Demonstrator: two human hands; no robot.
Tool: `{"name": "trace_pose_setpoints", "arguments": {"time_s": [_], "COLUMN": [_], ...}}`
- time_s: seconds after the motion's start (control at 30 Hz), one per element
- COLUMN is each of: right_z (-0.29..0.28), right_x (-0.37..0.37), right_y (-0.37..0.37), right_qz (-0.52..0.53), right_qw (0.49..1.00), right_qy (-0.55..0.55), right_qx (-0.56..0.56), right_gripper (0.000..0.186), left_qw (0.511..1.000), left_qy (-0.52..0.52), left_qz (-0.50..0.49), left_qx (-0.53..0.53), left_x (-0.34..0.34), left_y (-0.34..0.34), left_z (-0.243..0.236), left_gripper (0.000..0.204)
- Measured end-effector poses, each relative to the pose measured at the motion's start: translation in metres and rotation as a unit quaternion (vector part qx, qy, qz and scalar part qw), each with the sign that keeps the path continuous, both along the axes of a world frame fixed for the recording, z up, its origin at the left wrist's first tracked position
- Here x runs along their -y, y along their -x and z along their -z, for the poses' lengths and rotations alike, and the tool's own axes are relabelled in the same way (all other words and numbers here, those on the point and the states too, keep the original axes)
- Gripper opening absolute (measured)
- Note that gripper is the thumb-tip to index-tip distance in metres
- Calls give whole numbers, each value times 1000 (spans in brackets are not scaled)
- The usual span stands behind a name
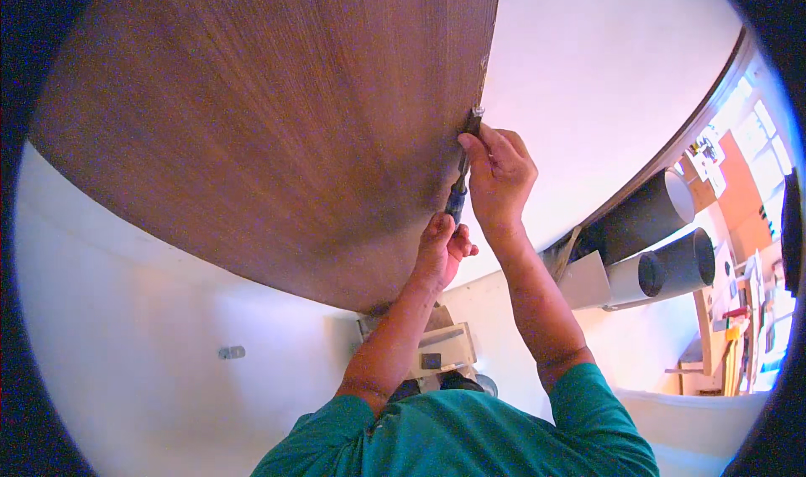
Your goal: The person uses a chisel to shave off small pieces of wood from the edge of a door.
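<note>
A dark brown wood-grain panel (277,116) fills the upper left, its right edge running up beside a smooth white surface (613,65). Against that edge lies a chisel (463,168) with a dark blue handle, its blade pointing up and away from me. My left hand (441,246) is closed round the handle's lower end. Higher up, my right hand (504,170) pinches the blade between thumb and fingers close to its tip. Small pale bits show at the tip and farther along the edge.
Large dark and white rolls or tubes (646,217) lie to the right, beyond the white surface. A cluttered, bright area with wooden furniture (714,343) is at the far right. Below my arms stands a light-coloured box-like object (445,347). A small wall plate (232,353) sits on the white wall at left.
</note>
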State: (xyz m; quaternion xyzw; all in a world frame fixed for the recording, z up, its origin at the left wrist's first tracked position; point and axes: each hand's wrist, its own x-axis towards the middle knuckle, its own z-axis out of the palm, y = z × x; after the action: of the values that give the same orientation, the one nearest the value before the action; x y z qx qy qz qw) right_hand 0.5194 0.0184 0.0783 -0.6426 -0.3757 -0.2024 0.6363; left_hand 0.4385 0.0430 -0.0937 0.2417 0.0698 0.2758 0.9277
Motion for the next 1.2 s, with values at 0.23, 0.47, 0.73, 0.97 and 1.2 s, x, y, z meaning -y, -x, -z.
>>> {"name": "trace_pose_setpoints", "arguments": {"time_s": [0.23, 0.47, 0.73, 0.97, 1.2], "right_z": [-16, -2, -66, -69, -80], "right_x": [-4, -3, -13, -8, -13], "right_y": [-5, 0, -11, -9, -16], "right_qz": [43, 29, 19, 45, 13], "right_qw": [996, 999, 992, 996, 990], "right_qy": [-3, 2, -78, -16, -91], "right_qx": [82, 14, 96, 79, 104], "right_gripper": [16, 12, 13, 13, 12], "left_qw": [999, 999, 1000, 1000, 1000], "left_qy": [-15, -31, -17, -22, -19], "left_qz": [-33, 9, 3, -13, -5], "left_qx": [-8, -10, 13, -15, -9], "left_x": [4, -3, 2, 4, 4], "left_y": [-5, 1, -16, -14, -22], "left_z": [-21, 3, -64, -70, -87], "left_gripper": [30, 31, 30, 28, 29]}}
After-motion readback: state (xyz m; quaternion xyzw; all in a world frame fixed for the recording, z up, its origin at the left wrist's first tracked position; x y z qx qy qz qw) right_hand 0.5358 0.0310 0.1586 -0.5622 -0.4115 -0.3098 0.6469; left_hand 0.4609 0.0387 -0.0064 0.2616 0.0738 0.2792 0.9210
